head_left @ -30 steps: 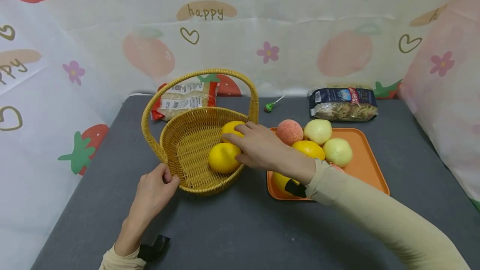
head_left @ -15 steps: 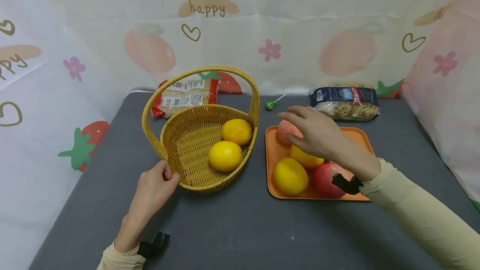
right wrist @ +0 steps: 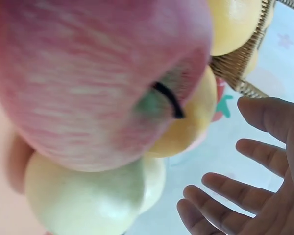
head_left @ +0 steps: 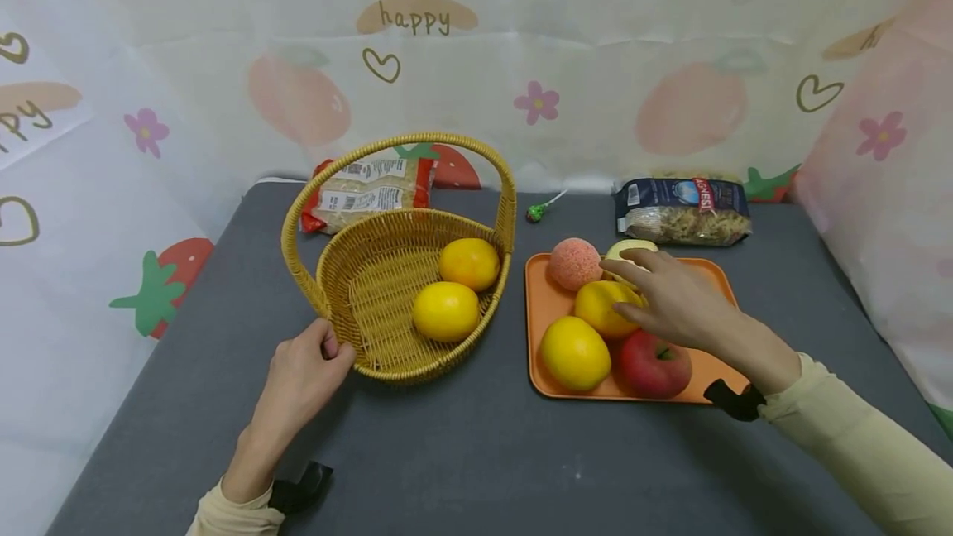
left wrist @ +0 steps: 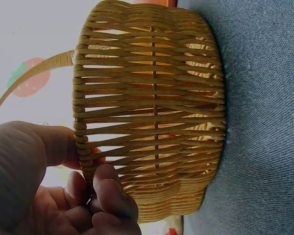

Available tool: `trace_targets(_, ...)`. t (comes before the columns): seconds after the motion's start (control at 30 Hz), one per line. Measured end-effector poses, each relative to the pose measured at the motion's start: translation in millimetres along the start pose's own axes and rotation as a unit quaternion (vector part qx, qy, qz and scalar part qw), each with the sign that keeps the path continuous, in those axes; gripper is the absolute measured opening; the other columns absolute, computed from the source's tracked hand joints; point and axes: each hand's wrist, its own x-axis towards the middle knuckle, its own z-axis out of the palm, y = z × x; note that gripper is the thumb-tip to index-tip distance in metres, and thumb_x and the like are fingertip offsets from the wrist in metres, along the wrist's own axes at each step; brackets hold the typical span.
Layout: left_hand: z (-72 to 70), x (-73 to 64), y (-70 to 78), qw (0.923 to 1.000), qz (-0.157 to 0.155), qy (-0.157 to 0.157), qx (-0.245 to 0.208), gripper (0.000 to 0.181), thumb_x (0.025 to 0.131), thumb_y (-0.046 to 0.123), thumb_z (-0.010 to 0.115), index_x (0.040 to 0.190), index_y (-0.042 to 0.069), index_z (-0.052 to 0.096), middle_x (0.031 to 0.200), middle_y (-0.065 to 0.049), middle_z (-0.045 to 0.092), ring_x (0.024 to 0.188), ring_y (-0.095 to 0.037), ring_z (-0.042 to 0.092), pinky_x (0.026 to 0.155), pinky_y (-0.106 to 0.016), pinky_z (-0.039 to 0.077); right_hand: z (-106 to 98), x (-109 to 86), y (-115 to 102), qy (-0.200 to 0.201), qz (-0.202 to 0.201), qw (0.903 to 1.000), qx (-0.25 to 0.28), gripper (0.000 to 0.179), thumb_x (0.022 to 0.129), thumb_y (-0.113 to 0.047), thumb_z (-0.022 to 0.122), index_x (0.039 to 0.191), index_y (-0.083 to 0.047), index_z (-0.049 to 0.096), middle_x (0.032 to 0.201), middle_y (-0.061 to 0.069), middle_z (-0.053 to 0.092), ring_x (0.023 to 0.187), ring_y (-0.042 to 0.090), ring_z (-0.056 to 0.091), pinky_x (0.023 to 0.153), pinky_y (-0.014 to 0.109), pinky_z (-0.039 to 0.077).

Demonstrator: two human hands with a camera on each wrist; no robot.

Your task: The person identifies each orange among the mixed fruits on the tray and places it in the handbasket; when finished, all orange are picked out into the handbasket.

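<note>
At the left, my left hand (head_left: 301, 379) grips the near-left rim of a wicker basket (head_left: 380, 313); thumb and fingers pinch that rim in the left wrist view. Two yellow fruits lie at the basket's right side, a lemon-like one (head_left: 447, 312) and a more orange one (head_left: 471, 263). Above an orange tray (head_left: 543, 296) hovers my right hand (head_left: 681, 300), fingers spread, holding nothing. Under and around it are a red apple (head_left: 655, 366), two yellow fruits (head_left: 575, 354), a rough pink ball (head_left: 576, 264) and a pale fruit (head_left: 633, 250), partly hidden by the fingers.
Behind the basket lies a red-ended bag (head_left: 368, 193) of grain-like food. A pasta bag (head_left: 683, 209) is at the back right, and a green lollipop (head_left: 538, 212) sits between them. Printed cloth (head_left: 476, 106) hangs behind the dark tabletop (head_left: 462, 453).
My right hand has left the yellow fruit in the basket and moved right, over the tray, then slightly further right and down. The left hand keeps its hold on the rim.
</note>
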Motion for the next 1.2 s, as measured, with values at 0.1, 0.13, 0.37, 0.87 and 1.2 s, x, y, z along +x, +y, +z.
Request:
trace_targets(0.1, -0.6, 0.2, -0.2, 1.0, -0.002, -0.004, 0.001, 0.013, 0.087, 0.014, 0.051, 0.076, 0.01, 0.044, 0.063, -0.003, 0.041, 0.048, -0.016, 0.038, 0.049, -0.027, 0.031, 5.6, -3.0, 2.0, -0.007, -0.001, 1.0, -0.003, 0.055, 0.087, -0.023, 0.071, 0.138, -0.012, 0.054, 0.133, 0.026, 0.054, 0.111, 0.045, 0.058, 0.076, 0.052, 0.054)
trace_targets(0.13, -0.7, 0.3, -0.4, 1.0, -0.003, -0.004, 0.002, 0.013, 0.087, 0.014, 0.051, 0.076, 0.01, 0.044, 0.063, -0.003, 0.041, 0.049, -0.016, 0.038, 0.05, -0.027, 0.031, 7.3, -3.8, 2.8, -0.011, 0.0, 0.9999, -0.005, 0.055, 0.086, -0.023, 0.071, 0.138, -0.012, 0.053, 0.133, 0.026, 0.054, 0.11, 0.045, 0.059, 0.077, 0.052, 0.054)
trace_targets(0.37, -1.2, 0.0, -1.7, 1.0, -0.006, -0.005, 0.004, 0.013, 0.087, 0.015, 0.051, 0.076, 0.01, 0.044, 0.063, -0.003, 0.042, 0.049, -0.016, 0.039, 0.05, -0.027, 0.031, 17.1, -5.6, 5.7, -0.038, -0.02, 0.9991, -0.006, 0.061, 0.086, -0.029, 0.072, 0.141, -0.012, 0.051, 0.136, 0.026, 0.053, 0.114, 0.044, 0.058, 0.091, 0.056, 0.049)
trace_targets(0.87, -1.5, -0.8, -1.1, 0.9998, -0.017, -0.008, 0.004, 0.014, 0.087, 0.014, 0.052, 0.077, 0.01, 0.045, 0.063, -0.002, 0.042, 0.05, -0.015, 0.039, 0.051, -0.027, 0.031, 23.9, 0.1, 2.8, -0.046, -0.038, 0.9982, -0.01, 0.062, 0.083, -0.027, 0.076, 0.138, -0.011, 0.052, 0.126, 0.023, 0.059, 0.101, 0.038, 0.063, 0.085, 0.053, 0.052)
trace_targets(1.2, -1.1, 0.6, 1.7, 0.9998, -0.016, -0.004, 0.005, 0.013, 0.087, 0.013, 0.053, 0.077, 0.01, 0.045, 0.063, -0.003, 0.042, 0.05, -0.015, 0.04, 0.05, -0.027, 0.031, 24.8, 1.8, 4.1, -0.043, -0.027, 0.9987, -0.003, 0.062, 0.082, -0.028, 0.077, 0.136, -0.01, 0.053, 0.123, 0.02, 0.061, 0.097, 0.035, 0.064, 0.083, 0.05, 0.053)
